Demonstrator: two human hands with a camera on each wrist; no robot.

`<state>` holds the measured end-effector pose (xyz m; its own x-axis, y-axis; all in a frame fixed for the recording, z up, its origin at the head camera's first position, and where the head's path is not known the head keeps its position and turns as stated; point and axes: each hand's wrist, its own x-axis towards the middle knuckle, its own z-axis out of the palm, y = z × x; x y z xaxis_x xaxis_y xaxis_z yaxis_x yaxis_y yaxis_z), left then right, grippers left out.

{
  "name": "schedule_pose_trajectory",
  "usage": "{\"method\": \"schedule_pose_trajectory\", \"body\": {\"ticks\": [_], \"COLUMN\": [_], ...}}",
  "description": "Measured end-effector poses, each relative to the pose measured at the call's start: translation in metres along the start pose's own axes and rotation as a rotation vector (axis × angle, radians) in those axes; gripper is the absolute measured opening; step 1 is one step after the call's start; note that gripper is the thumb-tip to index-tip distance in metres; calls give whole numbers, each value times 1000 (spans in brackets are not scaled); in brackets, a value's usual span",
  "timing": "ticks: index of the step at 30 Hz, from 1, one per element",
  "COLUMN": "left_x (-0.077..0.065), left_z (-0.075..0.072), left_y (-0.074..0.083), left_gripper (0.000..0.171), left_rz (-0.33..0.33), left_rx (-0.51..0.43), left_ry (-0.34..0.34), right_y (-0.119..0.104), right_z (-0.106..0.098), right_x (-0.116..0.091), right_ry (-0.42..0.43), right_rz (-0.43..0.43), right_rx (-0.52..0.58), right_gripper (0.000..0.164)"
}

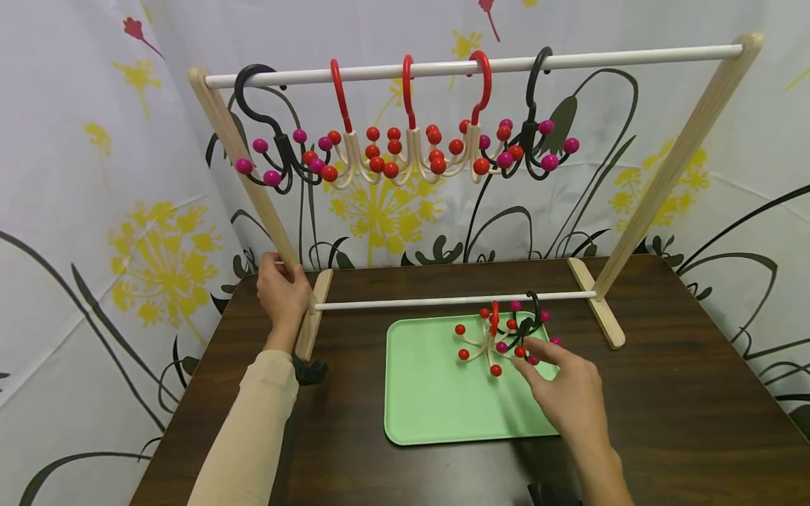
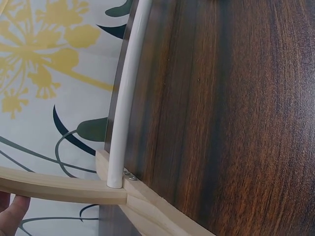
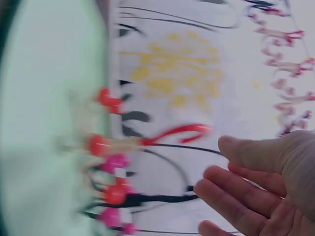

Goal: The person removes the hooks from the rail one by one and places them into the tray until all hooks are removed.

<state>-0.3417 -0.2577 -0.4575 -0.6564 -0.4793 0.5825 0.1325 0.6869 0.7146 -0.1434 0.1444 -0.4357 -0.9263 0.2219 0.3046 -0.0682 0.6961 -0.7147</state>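
Observation:
My left hand (image 1: 283,295) grips the lower part of the left wooden upright (image 2: 64,189) of a rack. A finger and thumb show at the edge of the left wrist view. Over the right side of a green tray (image 1: 436,400), my right hand (image 1: 572,390) has its thumb and fingers spread, holding nothing. Close to those fingertips, two multi-arm hangers stand on the tray. One is cream with a red hook (image 1: 495,320) and red ball tips; the other is black with a black hook (image 1: 534,306) and magenta balls, partly hidden behind it.
On the rack's white top bar (image 1: 601,60) hang several more hangers: a black one (image 1: 285,151) at left, red-hooked cream ones (image 1: 414,144) between, another black one (image 1: 528,137) at right. A lower white bar (image 1: 380,304) joins the feet. A patterned curtain (image 1: 57,176) hangs behind the dark table (image 1: 342,436).

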Motion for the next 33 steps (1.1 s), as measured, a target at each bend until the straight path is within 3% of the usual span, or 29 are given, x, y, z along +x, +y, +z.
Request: {"method": "schedule_pose_trajectory", "body": {"ticks": [4, 9, 14, 20, 23, 27, 33], "left_x": [-2, -5, -6, -4, -3, -2, -1], "left_z": [-1, 1, 0, -2, -1, -1, -1], "left_y": [-4, -6, -5, -4, -3, -2, -1], "left_gripper": [23, 22, 21, 22, 22, 22, 22], "left_rz": [4, 8, 13, 16, 11, 15, 23], "left_rx": [6, 15, 17, 31, 36, 37, 39], "left_ry": [2, -7, -8, -15, -22, -24, -25], "right_y": [-14, -34, -53, -75, -87, -99, -114], "right_z": [-30, -57, -62, -66, -73, -78, -78], "right_x": [7, 38, 84, 140, 164, 190, 211], "right_ry": [72, 154, 218, 341, 332, 248, 110], "right_rz": [-119, -211, -322, -494, -470, -377, -289], "right_rx": [14, 96, 209, 200, 179, 148, 79], "right_gripper": [26, 22, 28, 35, 39, 43, 49]}}
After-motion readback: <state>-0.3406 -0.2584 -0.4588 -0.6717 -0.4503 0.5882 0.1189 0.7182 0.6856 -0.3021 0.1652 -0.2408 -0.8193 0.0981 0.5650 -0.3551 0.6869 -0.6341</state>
